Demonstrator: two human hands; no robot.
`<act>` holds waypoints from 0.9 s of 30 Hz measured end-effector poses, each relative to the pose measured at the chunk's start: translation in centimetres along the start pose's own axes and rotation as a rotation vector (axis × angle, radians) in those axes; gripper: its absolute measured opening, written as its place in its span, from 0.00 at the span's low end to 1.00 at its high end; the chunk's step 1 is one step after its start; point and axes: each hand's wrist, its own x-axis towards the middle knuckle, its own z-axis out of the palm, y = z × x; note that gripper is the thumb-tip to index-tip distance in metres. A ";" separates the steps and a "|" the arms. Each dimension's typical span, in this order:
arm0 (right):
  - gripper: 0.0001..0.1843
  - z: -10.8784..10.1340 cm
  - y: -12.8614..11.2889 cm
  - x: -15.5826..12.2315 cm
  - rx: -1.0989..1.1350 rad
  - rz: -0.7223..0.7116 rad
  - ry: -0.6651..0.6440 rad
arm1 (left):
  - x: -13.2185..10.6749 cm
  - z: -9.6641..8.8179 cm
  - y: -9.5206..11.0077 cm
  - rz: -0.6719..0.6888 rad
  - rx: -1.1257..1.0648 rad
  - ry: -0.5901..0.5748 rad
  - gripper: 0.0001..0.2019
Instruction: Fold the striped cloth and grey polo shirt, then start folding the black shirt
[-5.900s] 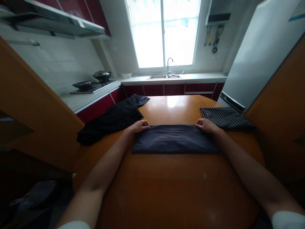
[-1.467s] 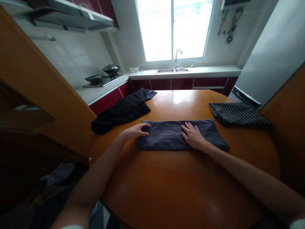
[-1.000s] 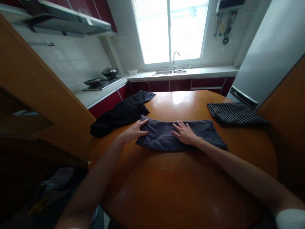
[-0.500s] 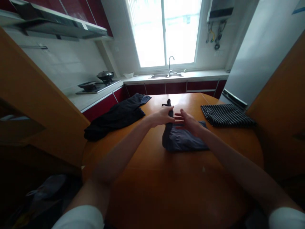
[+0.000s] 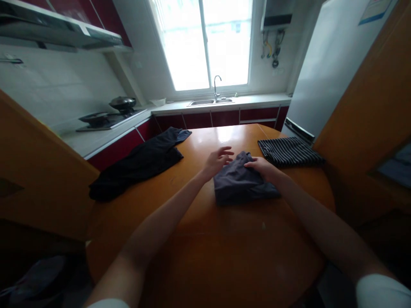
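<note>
Grey garment [image 5: 236, 185] is pinched in the right grip [image 5: 262, 167]; left grip [image 5: 215, 163] apart; fridge label [image 5: 375, 10] illegible.

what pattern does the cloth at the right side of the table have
The cloth is black with thin pale stripes, seen in the head view.

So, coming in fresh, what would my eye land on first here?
The bright window above the sink at the back would probably catch it first. Next comes the dark grey cloth on the wooden table, part of it held in the right hand, the left hand open beside it. The black garment lies left of that cloth, the striped fabric to its right.
</note>
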 end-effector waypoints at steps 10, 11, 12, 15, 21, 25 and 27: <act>0.15 -3.6 -3.3 -2.9 -0.080 -0.063 0.158 | -2.4 1.3 -3.1 0.319 0.711 -0.195 0.23; 0.16 -4.1 -2.8 -2.8 -0.106 -0.047 0.164 | -2.6 1.8 -3.1 0.297 0.769 -0.236 0.24; 0.16 -4.6 -2.1 -2.7 -0.134 -0.028 0.167 | -2.8 2.2 -3.2 0.268 0.821 -0.273 0.24; 0.19 -5.7 -0.3 -2.0 -0.241 0.039 0.207 | -3.1 3.0 -3.6 0.207 0.909 -0.361 0.24; 0.21 -6.7 1.4 0.0 -0.351 -0.031 0.356 | -4.3 3.7 -3.7 0.226 0.992 -0.373 0.24; 0.29 -6.8 2.1 1.4 -0.327 -0.135 0.414 | -5.3 4.3 -3.2 0.311 0.983 -0.406 0.24; 0.32 -6.9 2.4 1.7 -0.329 -0.199 0.391 | -5.5 4.5 -3.1 0.327 0.971 -0.397 0.24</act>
